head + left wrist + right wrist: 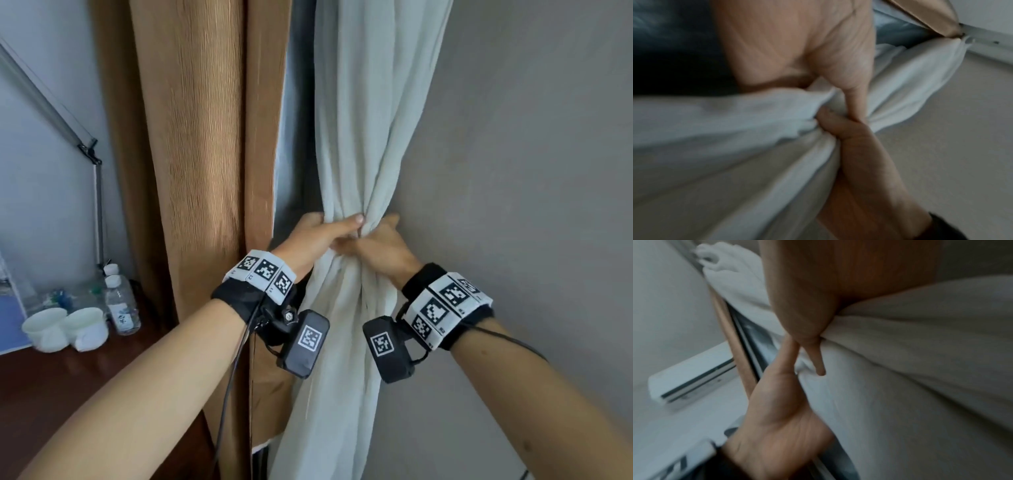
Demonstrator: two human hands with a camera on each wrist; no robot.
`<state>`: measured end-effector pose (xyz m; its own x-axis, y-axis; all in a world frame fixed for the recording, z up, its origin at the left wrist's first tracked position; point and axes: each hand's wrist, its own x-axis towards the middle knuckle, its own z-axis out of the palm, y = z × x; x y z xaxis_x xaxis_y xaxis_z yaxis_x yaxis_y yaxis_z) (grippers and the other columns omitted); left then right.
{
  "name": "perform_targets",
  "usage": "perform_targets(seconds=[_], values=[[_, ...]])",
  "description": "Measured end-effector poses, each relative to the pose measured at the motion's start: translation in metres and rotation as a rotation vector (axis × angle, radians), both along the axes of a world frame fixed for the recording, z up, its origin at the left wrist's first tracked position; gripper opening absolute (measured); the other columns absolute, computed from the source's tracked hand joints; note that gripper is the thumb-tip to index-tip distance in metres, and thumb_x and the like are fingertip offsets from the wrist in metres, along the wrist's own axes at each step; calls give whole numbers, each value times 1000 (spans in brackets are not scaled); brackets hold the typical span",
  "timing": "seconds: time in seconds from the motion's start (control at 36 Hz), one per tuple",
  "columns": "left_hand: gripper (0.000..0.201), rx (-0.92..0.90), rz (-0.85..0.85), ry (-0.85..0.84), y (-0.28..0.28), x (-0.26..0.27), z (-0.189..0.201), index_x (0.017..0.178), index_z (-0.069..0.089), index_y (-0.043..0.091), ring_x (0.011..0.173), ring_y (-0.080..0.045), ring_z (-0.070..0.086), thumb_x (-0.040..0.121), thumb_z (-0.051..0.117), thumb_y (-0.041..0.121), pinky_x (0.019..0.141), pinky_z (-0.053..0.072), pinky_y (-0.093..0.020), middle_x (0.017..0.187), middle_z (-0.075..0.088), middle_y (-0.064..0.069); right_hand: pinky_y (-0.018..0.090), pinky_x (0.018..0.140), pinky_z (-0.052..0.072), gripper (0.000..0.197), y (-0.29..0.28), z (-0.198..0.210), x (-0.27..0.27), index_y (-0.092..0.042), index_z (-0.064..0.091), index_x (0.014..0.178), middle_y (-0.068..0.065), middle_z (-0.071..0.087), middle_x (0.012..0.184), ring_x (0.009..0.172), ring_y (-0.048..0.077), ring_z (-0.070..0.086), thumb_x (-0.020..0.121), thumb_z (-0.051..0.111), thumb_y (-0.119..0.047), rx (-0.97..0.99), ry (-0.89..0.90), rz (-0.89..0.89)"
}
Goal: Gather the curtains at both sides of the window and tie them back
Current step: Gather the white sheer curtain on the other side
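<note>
- Two curtains hung side by side in the head view: one tan drape (pixel 191 164) at ten o'clock and one pale sheer curtain (pixel 363 113) at twelve, the sheer bunched to a narrow waist near the frame's centre against a grey wall (pixel 531 154).
- One dark wooden table (pixel 68 383) filled the eight o'clock corner, seen only from the head camera.
- Two hands met at the sheer's waist. The left hand (pixel 317 236) curled round the bunch from nine o'clock, thumb laid across the front; the right hand (pixel 383 245) gripped the same folds from three o'clock, touching the left.
- The left wrist view alone showed the right hand's fingers (pixel 830 120) tucked into the gathered cloth under the left thumb (pixel 855 104); it was blurred.
- The right wrist view alone took in one white wall air conditioner (pixel 692 376) at nine o'clock, with the left hand (pixel 781 415) below the right thumb (pixel 813 353).
- Two white cups (pixel 66 329) stood touching on the table, with two clear water bottles (pixel 120 301) just behind them at one o'clock.
</note>
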<state>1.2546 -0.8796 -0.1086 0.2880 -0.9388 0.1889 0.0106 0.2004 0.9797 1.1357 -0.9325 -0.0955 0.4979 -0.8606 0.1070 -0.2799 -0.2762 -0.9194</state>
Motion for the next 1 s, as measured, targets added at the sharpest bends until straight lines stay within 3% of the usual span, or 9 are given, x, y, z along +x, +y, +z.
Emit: perform_targets(seconds=[0.08, 0.17, 0.28, 0.39, 0.5, 0.61, 0.69, 0.89, 1.0], values=[[16, 1, 22, 26, 3, -1, -3, 101, 69, 0, 83, -14, 71, 90, 67, 12, 80, 58, -25, 98, 71, -14, 31, 92, 53, 101, -6, 2, -5, -8, 44, 126, 1, 64, 116, 104, 14, 65, 44, 96, -35, 34, -10, 58], [53, 67, -42, 72, 9, -4, -4, 122, 63, 1, 106, -20, 68, 81, 77, 31, 100, 50, -35, 114, 70, -14, 28, 90, 54, 59, -2, 10, -9, -8, 65, 118, 7, 71, 114, 106, 17, 68, 63, 85, -4, 65, -60, 243], [29, 163, -139, 29, 16, -2, 1, 111, 69, 15, 112, -18, 65, 90, 66, 35, 107, 43, -36, 113, 72, -6, 36, 90, 55, 41, 8, 13, -8, 1, 69, 108, 12, 73, 104, 101, 24, 70, 69, 73, 10, 141, -132, 313], [95, 280, -12, -142, 15, 11, 2, 127, 62, 17, 105, -17, 68, 52, 79, 72, 102, 48, -36, 114, 72, -2, 41, 85, 58, 40, 8, 4, -3, 0, 70, 106, 12, 74, 98, 93, 27, 72, 67, 71, 10, 96, -216, 103], [150, 289, 223, -172, 17, 18, 8, 151, 21, 17, 131, -24, 47, 28, 78, 82, 109, 39, -44, 147, 45, -6, 39, 71, 58, 40, 8, 3, -8, 1, 70, 92, 14, 73, 87, 80, 32, 70, 57, 55, 8, 161, -266, 130], [137, 126, 82, -19, 12, 15, 18, 148, 27, 11, 124, -21, 55, 39, 89, 64, 108, 39, -38, 138, 54, -5, 33, 59, 53, 32, 14, 3, -8, -4, 69, 67, 13, 66, 69, 64, 30, 64, 46, 46, 3, 208, -247, 231], [79, 49, -68, 95, 13, 0, 24, 126, 60, 2, 108, -28, 67, 61, 88, 37, 97, 52, -41, 116, 70, -15, 47, 73, 58, 40, 16, 4, 0, 1, 70, 86, 22, 71, 88, 81, 37, 68, 52, 49, 3, 106, -167, 242], [56, -35, 211, 93, 2, -13, 24, 102, 72, 5, 88, -21, 73, 56, 93, 28, 86, 58, -41, 93, 76, -9, 36, 80, 58, 24, 18, 3, 5, -22, 70, 86, -3, 73, 92, 85, 13, 69, 63, 74, -26, -136, 62, 86], [38, -31, 229, 47, 5, -12, 22, 99, 72, 6, 86, -19, 73, 66, 88, 14, 83, 59, -39, 92, 76, -8, 34, 100, 46, 116, 14, 6, -1, -9, 33, 138, 3, 44, 136, 126, 20, 46, 47, 90, -53, -63, 183, -96]])
